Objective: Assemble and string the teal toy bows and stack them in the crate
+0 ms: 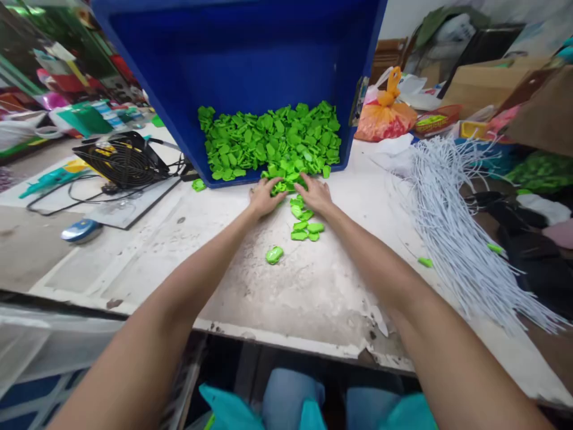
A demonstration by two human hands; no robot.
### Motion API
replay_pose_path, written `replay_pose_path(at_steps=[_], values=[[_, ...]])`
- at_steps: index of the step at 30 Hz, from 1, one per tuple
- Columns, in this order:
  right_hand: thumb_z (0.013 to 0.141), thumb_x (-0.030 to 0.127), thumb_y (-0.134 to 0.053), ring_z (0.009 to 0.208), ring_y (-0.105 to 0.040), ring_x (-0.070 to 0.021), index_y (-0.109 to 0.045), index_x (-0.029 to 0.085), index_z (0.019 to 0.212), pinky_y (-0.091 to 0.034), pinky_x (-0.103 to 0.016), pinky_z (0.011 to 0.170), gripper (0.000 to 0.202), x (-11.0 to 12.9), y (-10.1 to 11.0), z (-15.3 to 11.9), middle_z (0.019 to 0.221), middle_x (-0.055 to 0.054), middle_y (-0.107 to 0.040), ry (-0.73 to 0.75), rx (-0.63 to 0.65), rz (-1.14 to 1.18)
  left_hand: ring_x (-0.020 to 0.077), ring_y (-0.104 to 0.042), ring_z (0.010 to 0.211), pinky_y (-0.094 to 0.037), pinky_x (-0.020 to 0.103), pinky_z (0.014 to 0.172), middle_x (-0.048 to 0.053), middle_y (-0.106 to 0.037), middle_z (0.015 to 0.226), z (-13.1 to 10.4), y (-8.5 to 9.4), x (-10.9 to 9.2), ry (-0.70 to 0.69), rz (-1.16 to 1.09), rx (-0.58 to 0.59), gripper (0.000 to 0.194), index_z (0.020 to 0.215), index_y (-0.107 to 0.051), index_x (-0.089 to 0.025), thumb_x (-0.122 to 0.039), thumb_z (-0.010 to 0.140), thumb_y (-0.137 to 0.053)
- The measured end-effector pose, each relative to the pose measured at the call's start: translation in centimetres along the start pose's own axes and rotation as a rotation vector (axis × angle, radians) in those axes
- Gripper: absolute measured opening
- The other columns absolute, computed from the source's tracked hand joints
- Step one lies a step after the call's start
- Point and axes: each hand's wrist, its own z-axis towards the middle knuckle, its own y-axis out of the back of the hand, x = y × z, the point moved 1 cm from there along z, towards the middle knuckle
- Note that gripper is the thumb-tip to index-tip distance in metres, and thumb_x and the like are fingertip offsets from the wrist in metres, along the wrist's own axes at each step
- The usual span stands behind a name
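A: Green stuff, where?

B: Green pieces [273, 142] heaped inside the blue bin [268, 68], along its near lip. Bin mouth faces the person. A loose line of them runs out in front of the bin on the table [233, 292]; one separate green piece [274, 255] lies further out in front.

A: Hands?

B: Left hand [264, 197] and right hand [317, 194] both at the bin's front lip, apart from each other, green pieces between. Fingers bent. Can't tell if either is clamped on a piece.

A: Risks?

B: My read: heap is loose, lip looks low. A hard pull could start a slide out over the bin's front. Right forearm [382, 261] is near the loose line; a sideways swing could scatter it. Right of the bin, a stray piece [425, 262] sits just beside the white strands [441, 215]; drag those and it could get lost.

A: Any text?

B: Label [359, 100] on the bin's right edge, too small to read. Packet [430, 122] right of the bin has blurred print. Orange bag [385, 114] beside the bin, nothing legible. No brands readable.
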Motion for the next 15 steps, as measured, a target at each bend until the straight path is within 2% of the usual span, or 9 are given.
replay_pose_path(at_steps=[2, 5, 9, 12, 14, 15], values=[[0.093, 0.047, -0.036, 0.115, -0.047, -0.0291, -0.051, 0.017, 0.127, -0.029, -0.053, 0.102, 0.047, 1.1, -0.2, -2.1, 0.122, -0.014, -0.056, 0.065, -0.021, -0.014, 0.0274, -0.039, 0.126, -0.026, 0.052, 0.106, 0.011, -0.046, 0.134, -2.6, -0.3, -1.3, -0.037, -0.011, 0.023, 0.051, 0.133, -0.046, -0.03, -0.047, 0.084, -0.051], [0.095, 0.04, -0.035, 0.108, -0.051, -0.0252, -0.06, 0.013, 0.113, -0.037, -0.04, 0.098, 0.041, 1.7, 0.6, -7.0, 0.111, -0.014, -0.061, 0.134, -0.038, -0.059, 0.0293, -0.035, 0.129, -0.022, 0.056, 0.107, 0.015, -0.043, 0.136, -6.9, -0.4, -3.1, -0.088, -0.005, 0.044, 0.054, 0.133, -0.046, -0.024, -0.044, 0.083, -0.053], [0.094, 0.037, -0.035, 0.107, -0.053, -0.0232, -0.06, 0.014, 0.112, -0.038, -0.038, 0.098, 0.038, 1.0, 3.4, -13.6, 0.109, -0.012, -0.063, 0.209, -0.009, -0.033, 0.0306, -0.031, 0.131, -0.018, 0.06, 0.106, 0.015, -0.039, 0.14, -12.0, 0.2, -5.4, -0.228, -0.056, 0.119, 0.062, 0.139, -0.037, -0.025, -0.044, 0.083, -0.053], [0.094, 0.038, -0.037, 0.112, -0.05, -0.0226, -0.056, 0.016, 0.119, -0.039, -0.038, 0.098, 0.039, 0.5, 6.2, -18.0, 0.119, -0.011, -0.058, 0.243, -0.024, 0.014, 0.0321, -0.024, 0.136, -0.017, 0.063, 0.105, 0.012, -0.03, 0.147, -14.4, 1.4, -6.7, -0.276, -0.168, 0.165, 0.072, 0.144, -0.025, -0.027, -0.041, 0.081, -0.056], [0.092, 0.041, -0.041, 0.111, -0.05, -0.0239, -0.057, 0.016, 0.119, -0.039, -0.039, 0.096, 0.04, 0.6, 7.9, -20.7, 0.119, -0.012, -0.057, 0.24, -0.094, -0.015, 0.0318, -0.022, 0.137, -0.02, 0.061, 0.106, 0.01, -0.028, 0.149, -15.6, 2.5, -7.3, -0.26, -0.24, 0.117, 0.072, 0.143, -0.027, -0.026, -0.035, 0.079, -0.058], [0.091, 0.043, -0.043, 0.107, -0.051, -0.0246, -0.06, 0.017, 0.115, -0.04, -0.039, 0.093, 0.039, 0.9, 8.6, -22.0, 0.114, -0.012, -0.059, 0.238, -0.112, -0.052, 0.0309, -0.025, 0.136, -0.023, 0.057, 0.107, 0.011, -0.03, 0.147, -16.3, 3.2, -7.5, -0.237, -0.268, 0.051, 0.068, 0.141, -0.032, -0.024, -0.032, 0.078, -0.058]])
